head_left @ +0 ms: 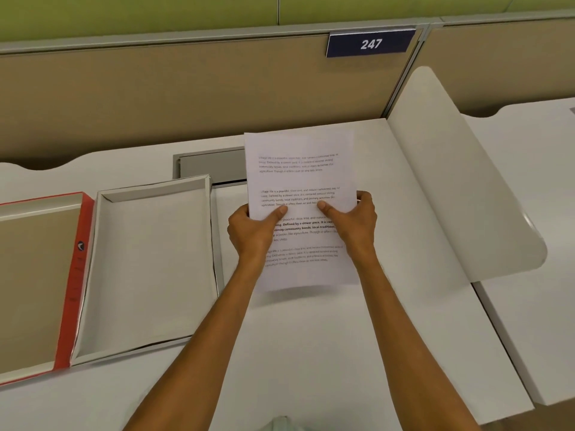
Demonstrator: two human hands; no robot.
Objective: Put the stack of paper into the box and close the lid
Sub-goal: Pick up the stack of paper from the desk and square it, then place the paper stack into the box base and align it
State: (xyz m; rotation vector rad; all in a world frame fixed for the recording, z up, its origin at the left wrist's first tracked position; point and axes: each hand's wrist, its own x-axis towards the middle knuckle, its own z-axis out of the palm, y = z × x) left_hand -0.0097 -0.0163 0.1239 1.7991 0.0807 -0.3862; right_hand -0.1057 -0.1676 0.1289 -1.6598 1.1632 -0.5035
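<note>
A stack of paper [300, 175] with printed paragraphs is held above the white desk, right of the box. My left hand [253, 231] grips its left edge, thumb on top. On the opposite edge my right hand [354, 222] holds it the same way. The open white box [93, 275] lies on the desk to the left with nothing inside. Its red-edged lid [74, 275] lies inside up, touching the box's left side, partly cut off by the frame.
A grey cable hatch [211, 164] is set into the white desk [311, 353] behind the box. A white curved divider [451, 181] rises on the right. A tan partition with a blue "247" sign [370, 43] closes the back.
</note>
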